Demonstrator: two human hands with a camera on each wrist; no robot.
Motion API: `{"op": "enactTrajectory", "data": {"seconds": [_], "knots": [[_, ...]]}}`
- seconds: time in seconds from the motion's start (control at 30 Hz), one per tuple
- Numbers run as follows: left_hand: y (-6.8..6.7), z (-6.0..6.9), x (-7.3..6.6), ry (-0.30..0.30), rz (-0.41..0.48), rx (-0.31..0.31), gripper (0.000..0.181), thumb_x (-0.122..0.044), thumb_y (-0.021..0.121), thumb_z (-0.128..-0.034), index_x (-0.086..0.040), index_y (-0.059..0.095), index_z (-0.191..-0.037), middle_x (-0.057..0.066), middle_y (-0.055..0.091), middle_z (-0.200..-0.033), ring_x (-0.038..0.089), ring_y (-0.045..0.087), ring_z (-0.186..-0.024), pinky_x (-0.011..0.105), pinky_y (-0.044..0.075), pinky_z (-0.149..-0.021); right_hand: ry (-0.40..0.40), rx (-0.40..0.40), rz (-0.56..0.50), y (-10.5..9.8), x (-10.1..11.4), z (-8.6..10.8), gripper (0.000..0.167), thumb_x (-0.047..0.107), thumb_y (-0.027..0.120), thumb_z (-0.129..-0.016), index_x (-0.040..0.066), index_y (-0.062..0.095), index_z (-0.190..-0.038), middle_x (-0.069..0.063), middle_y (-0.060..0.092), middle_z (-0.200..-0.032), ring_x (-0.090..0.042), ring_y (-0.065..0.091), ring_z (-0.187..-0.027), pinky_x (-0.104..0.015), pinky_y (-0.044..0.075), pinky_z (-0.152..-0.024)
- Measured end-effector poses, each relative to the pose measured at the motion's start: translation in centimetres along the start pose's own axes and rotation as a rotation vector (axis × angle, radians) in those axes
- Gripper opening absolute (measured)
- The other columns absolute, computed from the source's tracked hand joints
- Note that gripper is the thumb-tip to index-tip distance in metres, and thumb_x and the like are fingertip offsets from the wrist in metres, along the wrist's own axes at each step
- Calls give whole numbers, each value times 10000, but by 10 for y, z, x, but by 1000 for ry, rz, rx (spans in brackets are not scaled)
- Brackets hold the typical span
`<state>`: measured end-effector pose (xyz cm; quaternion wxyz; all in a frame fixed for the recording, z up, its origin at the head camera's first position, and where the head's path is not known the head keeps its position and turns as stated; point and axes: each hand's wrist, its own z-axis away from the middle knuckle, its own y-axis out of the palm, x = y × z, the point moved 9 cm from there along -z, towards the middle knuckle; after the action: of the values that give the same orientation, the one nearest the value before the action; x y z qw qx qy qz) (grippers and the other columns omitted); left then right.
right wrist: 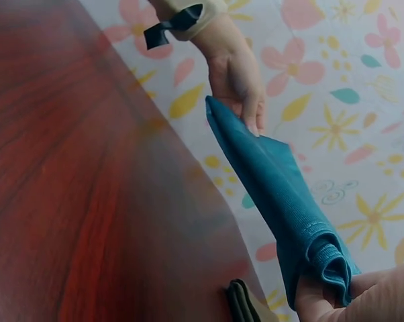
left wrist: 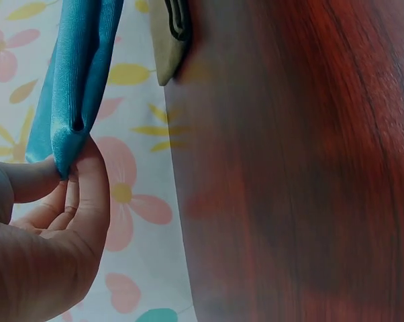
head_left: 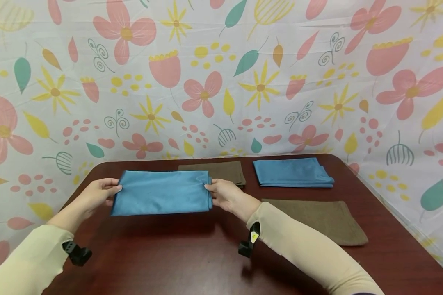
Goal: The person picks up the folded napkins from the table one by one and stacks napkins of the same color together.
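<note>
A folded blue cloth [head_left: 162,192] is held up above the table, stretched between both hands. At its left edge my left hand [head_left: 97,192] pinches it between thumb and fingers; the left wrist view shows the pinched lower corner of the cloth [left wrist: 81,87] close up. My right hand [head_left: 229,194] grips the other end, where several folded layers show. In the right wrist view the rolled layers of the cloth [right wrist: 323,258] sit between the right thumb and fingers. Partly behind the held cloth lies a folded brown cloth [head_left: 225,170].
A second folded blue cloth [head_left: 293,172] lies at the back right of the dark red wooden table [head_left: 162,258]. Another brown cloth [head_left: 317,219] lies nearer, partly behind the right forearm. A flower-printed curtain [head_left: 221,82] hangs along the table's back and sides.
</note>
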<state>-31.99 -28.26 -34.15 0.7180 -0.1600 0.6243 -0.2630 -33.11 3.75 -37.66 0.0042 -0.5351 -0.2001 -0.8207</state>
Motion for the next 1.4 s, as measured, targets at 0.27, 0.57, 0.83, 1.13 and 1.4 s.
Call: {"op": "enactTrajectory", "data": {"seconds": [0.27,0.57,0.83,1.13,1.4], "knots": [[7,-5,-6,1,50,6,496,-248,473,-1034,102,395,-1377,121,589,-1147,87,589,-871,306,561,-797,-14,-39,22,-9,11,-1,422,30,437,-1022,0,389,-1440,-192,425,-1459,-352,428,-1343,-471,390,-1096],[15,-13,-16,20,69,-28,482,-239,479,-1032,93,411,-1375,178,576,-1222,59,591,-856,287,558,-783,-33,-54,2,-22,20,1,458,22,427,-1025,-17,334,-1472,-196,360,-1508,-345,384,-1378,-446,367,-1116],[29,-23,-28,25,118,-51,446,-205,481,-1030,75,427,-1374,208,573,-1247,62,604,-836,279,552,-782,-52,-102,3,-44,27,5,476,22,428,-1025,-10,315,-1486,-189,346,-1516,-337,379,-1381,-431,359,-1124],[46,-33,-45,28,148,-63,421,-210,487,-1028,54,458,-1355,145,585,-1187,75,588,-842,254,541,-762,-57,-109,12,-69,35,11,562,29,424,-1027,11,185,-1535,-169,208,-1588,-311,268,-1450,-411,296,-1171],[64,-41,-57,27,213,-63,400,-188,503,-1021,46,468,-1344,106,582,-1156,104,583,-869,278,536,-781,-63,-102,55,-87,43,19,584,38,398,-1035,14,120,-1548,-168,159,-1604,-302,204,-1474,-410,238,-1196]]}}
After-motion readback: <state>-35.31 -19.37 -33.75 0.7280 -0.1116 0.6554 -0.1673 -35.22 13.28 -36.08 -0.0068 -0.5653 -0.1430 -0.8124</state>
